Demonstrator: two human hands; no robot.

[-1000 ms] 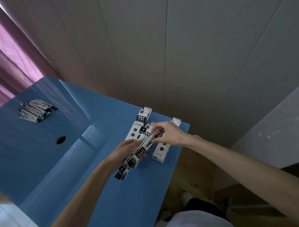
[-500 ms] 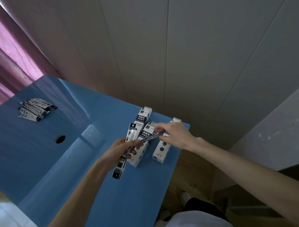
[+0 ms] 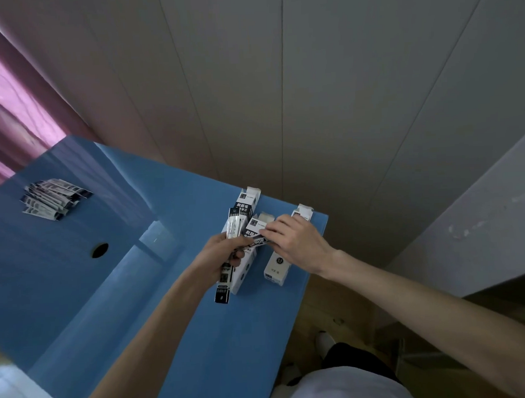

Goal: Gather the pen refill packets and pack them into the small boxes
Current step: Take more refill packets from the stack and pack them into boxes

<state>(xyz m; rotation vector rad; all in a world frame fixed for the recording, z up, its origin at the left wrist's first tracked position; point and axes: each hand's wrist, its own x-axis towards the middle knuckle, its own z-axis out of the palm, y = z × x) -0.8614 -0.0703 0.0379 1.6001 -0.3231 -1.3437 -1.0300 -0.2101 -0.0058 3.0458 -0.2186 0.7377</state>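
Note:
My left hand (image 3: 220,256) grips a bundle of long black-and-white pen refill packets (image 3: 232,233), held nearly upright over the blue table (image 3: 177,338). My right hand (image 3: 290,239) pinches a single packet (image 3: 257,242) that sticks out sideways from the bundle. Three small white boxes lie at the table's far right corner: a far box (image 3: 249,201), a middle box (image 3: 243,272) partly hidden behind the hands, and a right box (image 3: 277,267).
A second pile of refill packets (image 3: 52,197) lies at the far left of the table. A round cable hole (image 3: 100,250) sits mid-table. The wall stands just behind the boxes; the table's right edge drops to a wooden floor (image 3: 335,310).
My left hand has turned the bundle from slanted to nearly upright. My right hand has drawn one packet sideways away from it, over the boxes.

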